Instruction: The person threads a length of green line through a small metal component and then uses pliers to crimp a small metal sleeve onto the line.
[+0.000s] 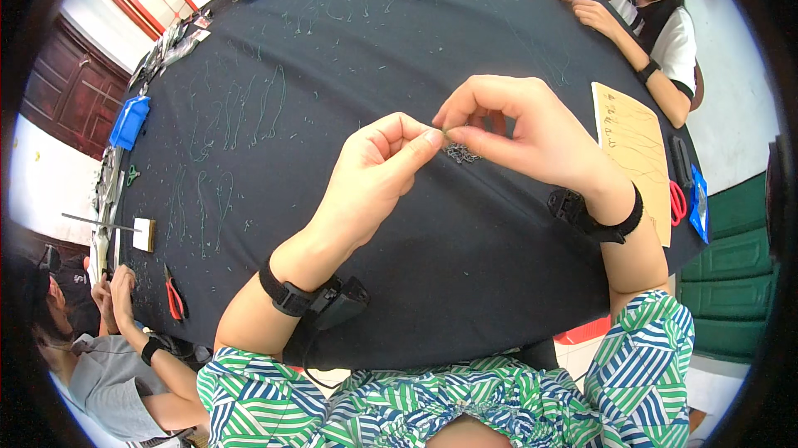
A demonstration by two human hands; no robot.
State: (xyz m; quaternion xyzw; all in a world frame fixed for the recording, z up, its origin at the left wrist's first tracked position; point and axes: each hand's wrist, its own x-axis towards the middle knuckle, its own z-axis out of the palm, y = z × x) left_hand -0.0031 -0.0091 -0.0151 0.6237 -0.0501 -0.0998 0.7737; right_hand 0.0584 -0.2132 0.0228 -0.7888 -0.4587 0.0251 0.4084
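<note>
My left hand (362, 178) and my right hand (532, 134) meet above the black tablecloth (465, 282). Thumb and forefinger are pinched on both hands, the tips almost touching. What they grip between them is too small to make out. Right behind the fingertips, a small heap of dark metal pieces (463, 154) lies on the cloth, partly covered by my right thumb. Lengths of thin green thread (278, 103) are spread in rows to the left, with short snippets scattered among them.
At right lie a tan sheet with threads (636, 157), red-handled scissors (677, 203) and a blue packet (699, 205). Red-handled pliers (174, 298), a small white block (144, 234) and a blue bin (130, 122) are at left. Co-workers sit around the table.
</note>
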